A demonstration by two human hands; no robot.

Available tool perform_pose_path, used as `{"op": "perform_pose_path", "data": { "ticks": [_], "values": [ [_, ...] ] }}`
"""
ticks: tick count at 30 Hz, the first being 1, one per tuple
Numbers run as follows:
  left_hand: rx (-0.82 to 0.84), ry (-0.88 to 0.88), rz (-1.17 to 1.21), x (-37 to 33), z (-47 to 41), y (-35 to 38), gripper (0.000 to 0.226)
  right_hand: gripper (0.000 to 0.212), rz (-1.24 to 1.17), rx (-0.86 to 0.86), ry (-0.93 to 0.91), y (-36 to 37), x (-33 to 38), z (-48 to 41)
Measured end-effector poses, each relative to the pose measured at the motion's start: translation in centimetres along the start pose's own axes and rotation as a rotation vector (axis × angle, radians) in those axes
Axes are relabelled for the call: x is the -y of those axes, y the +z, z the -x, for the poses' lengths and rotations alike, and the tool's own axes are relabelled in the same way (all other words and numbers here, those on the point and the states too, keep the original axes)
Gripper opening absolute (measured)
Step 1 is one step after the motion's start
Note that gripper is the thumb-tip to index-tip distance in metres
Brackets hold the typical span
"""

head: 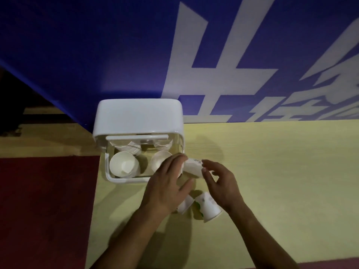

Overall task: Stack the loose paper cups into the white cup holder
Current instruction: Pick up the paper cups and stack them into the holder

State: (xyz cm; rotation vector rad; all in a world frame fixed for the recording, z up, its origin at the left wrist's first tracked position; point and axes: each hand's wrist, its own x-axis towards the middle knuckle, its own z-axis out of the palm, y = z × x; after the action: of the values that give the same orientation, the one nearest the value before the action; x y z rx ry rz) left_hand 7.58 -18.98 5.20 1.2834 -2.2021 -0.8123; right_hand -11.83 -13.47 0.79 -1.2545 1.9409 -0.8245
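The white cup holder (108, 166) stands open on the yellow table, its lid (138, 115) tipped back against the blue wall. Stacked white paper cups (124, 166) sit in its front left slot, and more cups (160, 160) fill the right slot. My left hand (167, 185) grips a white paper cup (193, 167) lying sideways just right of the holder. My right hand (219, 183) touches that cup's other end with its fingertips. Two loose cups (208, 209) (185, 205) lie on their sides beneath my hands.
A blue wall (97, 55) with large white characters rises directly behind the holder. The yellow table (281, 171) stretches to the right. A dark red surface (44, 210) lies to the left of the table.
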Motion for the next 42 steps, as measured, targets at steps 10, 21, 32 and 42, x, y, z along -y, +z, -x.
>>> {"op": "perform_pose_path", "data": {
  "ticks": [10,21,32,42],
  "values": [
    [0.661,0.16,-0.619,1.3,-8.9,11.8,0.061,0.039,0.059,-0.011,0.203,-2.1,-7.6,7.6],
    [0.466,-0.051,-0.162,-2.3,-7.1,10.8,0.074,0.099,0.227,0.219,0.347,1.5,-9.9,9.9],
    [0.227,-0.172,0.345,-0.7,0.8,1.3,0.071,0.087,0.019,-0.123,0.248,-0.5,-7.1,9.2],
    [0.028,-0.224,0.422,2.5,6.1,-5.0,0.079,0.081,-0.074,-0.19,-0.126,-2.9,5.0,6.2]
  ]
}}
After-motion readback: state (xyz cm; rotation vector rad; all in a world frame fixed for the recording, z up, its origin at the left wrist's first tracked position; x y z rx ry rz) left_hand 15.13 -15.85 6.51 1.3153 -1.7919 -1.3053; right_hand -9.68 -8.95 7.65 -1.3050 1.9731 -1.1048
